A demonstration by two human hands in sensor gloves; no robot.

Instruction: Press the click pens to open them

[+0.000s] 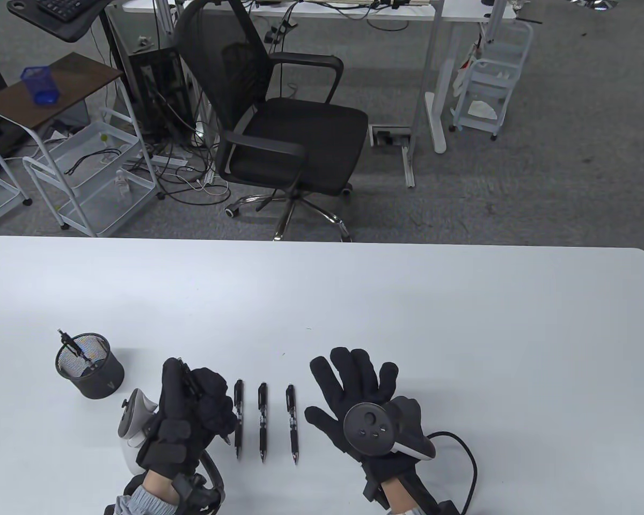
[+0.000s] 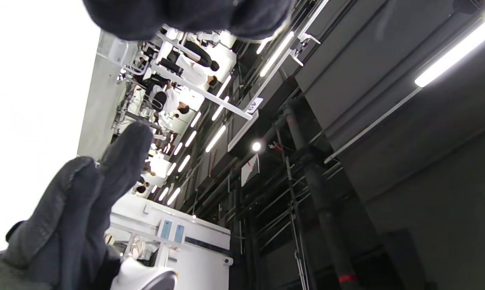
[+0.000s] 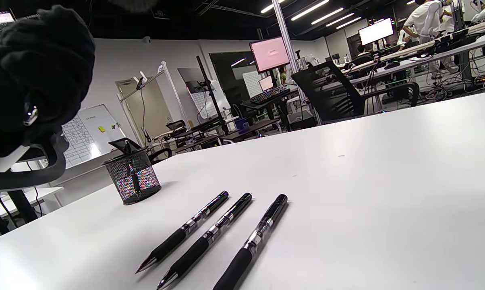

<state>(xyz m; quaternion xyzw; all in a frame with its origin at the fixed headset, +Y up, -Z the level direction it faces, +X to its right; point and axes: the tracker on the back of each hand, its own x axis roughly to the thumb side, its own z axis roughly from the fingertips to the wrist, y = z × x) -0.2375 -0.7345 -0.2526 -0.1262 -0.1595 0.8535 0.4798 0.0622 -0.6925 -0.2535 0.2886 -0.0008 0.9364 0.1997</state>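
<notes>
My left hand (image 1: 206, 405) grips a black click pen (image 1: 226, 438) in a fist above the table, tip pointing down toward me and the clicker end up by the thumb. In the right wrist view the fist (image 3: 33, 76) shows at the top left with the pen's metal tip (image 3: 31, 114) poking out. Three black click pens (image 1: 239, 418) (image 1: 262, 421) (image 1: 292, 424) lie side by side just right of it, tips toward me. They also show in the right wrist view (image 3: 186, 231) (image 3: 210, 237) (image 3: 254, 241). My right hand (image 1: 354, 375) is open, fingers spread, right of the pens.
A black mesh pen cup (image 1: 89, 366) with one pen in it stands left of my left hand, and shows in the right wrist view (image 3: 133, 179). The white table (image 1: 408, 311) reaches far ahead. An office chair (image 1: 279, 123) stands beyond its far edge.
</notes>
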